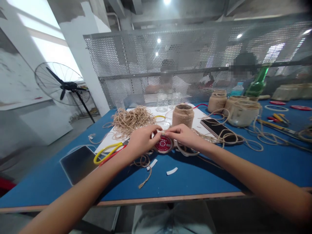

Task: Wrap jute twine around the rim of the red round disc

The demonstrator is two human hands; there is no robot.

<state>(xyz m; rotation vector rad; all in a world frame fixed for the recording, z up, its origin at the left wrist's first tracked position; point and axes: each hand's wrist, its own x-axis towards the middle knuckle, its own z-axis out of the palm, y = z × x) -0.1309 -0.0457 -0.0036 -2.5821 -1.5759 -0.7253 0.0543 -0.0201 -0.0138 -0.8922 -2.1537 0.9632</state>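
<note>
My left hand and my right hand meet at the middle of the table, fingertips pinched close together. What lies between the fingertips is too small to make out. Just below them a round roll with a red printed label stands on edge, facing me. Beside it, under my right hand, is a pale ring-shaped roll. Behind my hands stands a jar wrapped in twine. A loose heap of twine lies behind my left hand, and yellow-handled scissors lie partly under that forearm.
At left lies a dark tablet-like panel; at right, a phone under twine strands. Further right are a glass jar, more wrapped jars and a green bottle. White strips lie in front. A perforated screen stands behind.
</note>
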